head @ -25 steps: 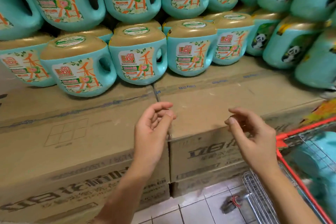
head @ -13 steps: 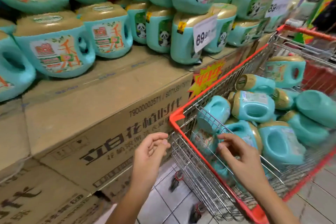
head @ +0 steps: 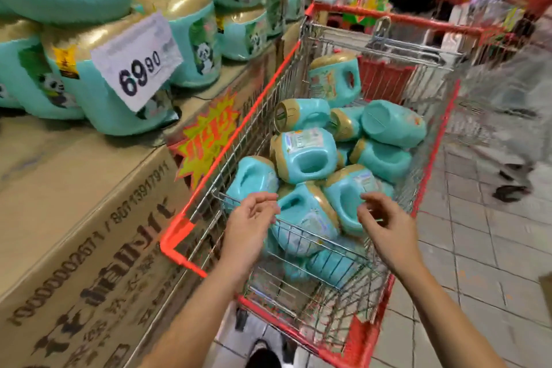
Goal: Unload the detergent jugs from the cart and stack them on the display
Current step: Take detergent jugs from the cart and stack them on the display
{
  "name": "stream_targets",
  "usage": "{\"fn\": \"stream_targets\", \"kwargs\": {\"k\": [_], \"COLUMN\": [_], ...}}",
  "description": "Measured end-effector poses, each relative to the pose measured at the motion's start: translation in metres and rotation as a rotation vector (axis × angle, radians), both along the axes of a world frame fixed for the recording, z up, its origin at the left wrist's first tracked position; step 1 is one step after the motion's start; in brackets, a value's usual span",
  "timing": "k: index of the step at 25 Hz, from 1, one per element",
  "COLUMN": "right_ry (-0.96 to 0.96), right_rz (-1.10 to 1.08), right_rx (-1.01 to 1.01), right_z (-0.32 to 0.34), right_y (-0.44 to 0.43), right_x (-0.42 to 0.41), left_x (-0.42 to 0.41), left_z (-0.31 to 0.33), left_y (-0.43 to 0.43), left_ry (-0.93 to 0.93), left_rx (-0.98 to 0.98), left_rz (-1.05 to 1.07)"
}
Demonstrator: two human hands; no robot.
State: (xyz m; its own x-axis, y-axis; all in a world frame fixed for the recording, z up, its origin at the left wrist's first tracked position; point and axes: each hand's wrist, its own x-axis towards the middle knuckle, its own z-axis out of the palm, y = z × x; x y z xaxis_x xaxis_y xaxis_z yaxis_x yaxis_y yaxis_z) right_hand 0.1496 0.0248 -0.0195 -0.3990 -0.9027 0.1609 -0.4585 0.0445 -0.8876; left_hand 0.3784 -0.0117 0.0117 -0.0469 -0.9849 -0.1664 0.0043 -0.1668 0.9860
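fingers [head: 264, 199] loosely curled, gripping nothing on both the left hand [head: 249, 222] and right hand [head: 386, 222], hovering just over the detergent jugs [head: 304, 158] piled in the cart [head: 175, 237].

Red-rimmed wire cart [head: 176, 234] beneath the left hand [head: 249, 219] and right hand [head: 385, 219], teal jugs [head: 304, 155] heaped inside, cardboard boxes [head: 74, 188] further left, panda-label jugs [head: 206, 51] upright on top

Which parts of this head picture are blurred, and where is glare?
Head view: the right edge, over the grey floor tiles, is smeared by motion; glare shines on the gold caps of the turquoise display jugs; the white 69.90 price tag is legible.
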Motion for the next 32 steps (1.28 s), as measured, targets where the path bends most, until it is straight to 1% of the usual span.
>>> {"fn": "stream_targets", "kwargs": {"k": [2, 4, 7, 8, 9, 10, 11, 12, 13, 15, 18, 20, 22, 23, 25, 27, 30, 32], "right_ry": [-0.033, -0.021, 0.034, 0.052, 0.065, 0.072, 0.055, 0.011, -0.036, -0.088, -0.124, -0.128, -0.119, -0.101, -0.046, -0.054, -0.125, -0.172], "right_rz": [-0.114, -0.218, -0.318, -0.335, -0.343, -0.347, -0.36, -0.381, -0.402, -0.361, -0.217, -0.204, -0.238, -0.252, -0.25, -0.258, -0.261, -0.303], "right_rx": [0.026, 0.078, 0.234, 0.297, 0.348, 0.385, 0.415, 0.452, 0.507, 0.645, 0.748, 0.771, 0.789, 0.802, 0.808, 0.742, 0.544, 0.392], "right_z": [-0.009, -0.022, -0.046, -0.056, -0.065, -0.074, -0.083, -0.091, -0.101, -0.119, -0.137, -0.136, -0.129, -0.125, -0.111, -0.09, -0.053, -0.027], "right_y": [-0.027, -0.058, -0.102, -0.113, -0.122, -0.129, -0.136, -0.143, -0.15, -0.163, -0.172, -0.174, -0.172, -0.17, -0.166, -0.157, -0.124, -0.096], "right_x": [-0.016, -0.036, -0.063, -0.073, -0.082, -0.09, -0.098, -0.104, -0.11, -0.119, -0.124, -0.125, -0.124, -0.123, -0.119, -0.113, -0.093, -0.062], "left_x": [-0.026, -0.058, -0.1, -0.113, -0.124, -0.131, -0.138, -0.143, -0.147, -0.153, -0.165, -0.171, -0.171, -0.17, -0.165, -0.156, -0.144, -0.131], "left_z": [-0.008, -0.025, -0.059, -0.071, -0.082, -0.092, -0.102, -0.11, -0.119, -0.135, -0.152, -0.158, -0.16, -0.158, -0.154, -0.146, -0.12, -0.098], "left_y": [-0.037, -0.065, -0.102, -0.115, -0.126, -0.137, -0.147, -0.154, -0.158, -0.161, -0.152, -0.146, -0.144, -0.145, -0.15, -0.148, -0.131, -0.123], "left_ry": [-0.035, -0.077, -0.162, -0.254, -0.417, -0.628, -0.839, -1.007, -1.115, -1.23, -1.282, -1.259, -1.192, -1.135, -0.965, -0.694, -0.117, 0.188], "left_rx": [0.024, 0.084, 0.183, 0.19, 0.164, 0.115, 0.058, 0.005, -0.033, -0.082, -0.087, -0.073, -0.045, -0.027, 0.012, 0.025, 0.11, 0.178], "left_rz": [-0.11, -0.221, -0.299, -0.323, -0.377, -0.45, -0.512, -0.553, -0.576, -0.573, -0.559, -0.51, -0.458, -0.429, -0.386, -0.367, -0.259, -0.196]}}
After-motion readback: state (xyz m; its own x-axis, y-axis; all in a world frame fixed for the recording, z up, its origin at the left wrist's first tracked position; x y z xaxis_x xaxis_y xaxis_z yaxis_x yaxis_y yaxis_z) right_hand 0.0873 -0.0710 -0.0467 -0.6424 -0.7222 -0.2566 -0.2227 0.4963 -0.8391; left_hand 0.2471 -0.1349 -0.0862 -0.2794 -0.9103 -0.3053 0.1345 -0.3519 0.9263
